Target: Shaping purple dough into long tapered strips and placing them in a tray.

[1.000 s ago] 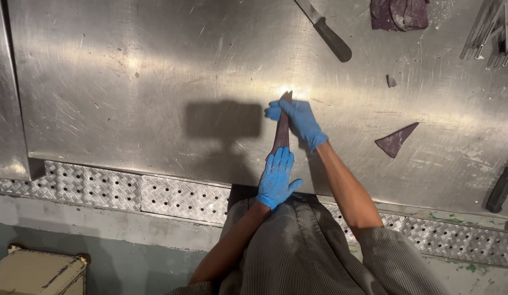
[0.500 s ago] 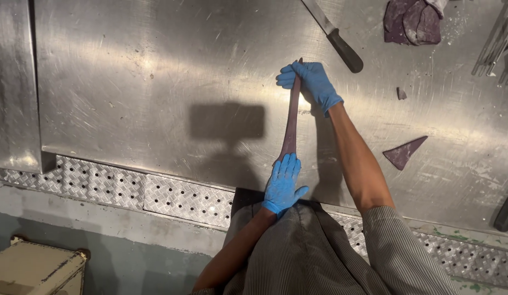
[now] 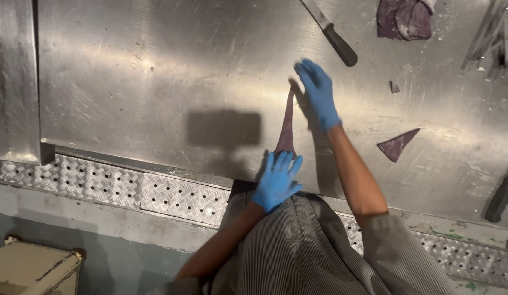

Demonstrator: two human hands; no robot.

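Purple dough strip (image 3: 287,123) stretched long already; left hand (image 3: 277,179) flat on near end, right hand (image 3: 318,92) spread at tip.

Bright overhead light, broad glare streaks across the steel surface (image 3: 128,82). Hard rectangular shadow (image 3: 224,128) near the front edge, softer shadow beside the right forearm. Right hand (image 3: 318,90) slightly motion-blurred; rest fairly sharp. Floor area dim.

Brushed, scratched steel table (image 3: 155,71), dully shining. Matt purple dough strip (image 3: 287,123), soft and smooth, likewise the triangle (image 3: 397,145) and lump (image 3: 404,19). Thin blue rubbery gloves on left hand (image 3: 277,180) and right hand (image 3: 318,93). Knife (image 3: 330,33): metal blade, black matt handle. Perforated tread-plate ledge (image 3: 155,191). Striped cloth apron (image 3: 297,251).
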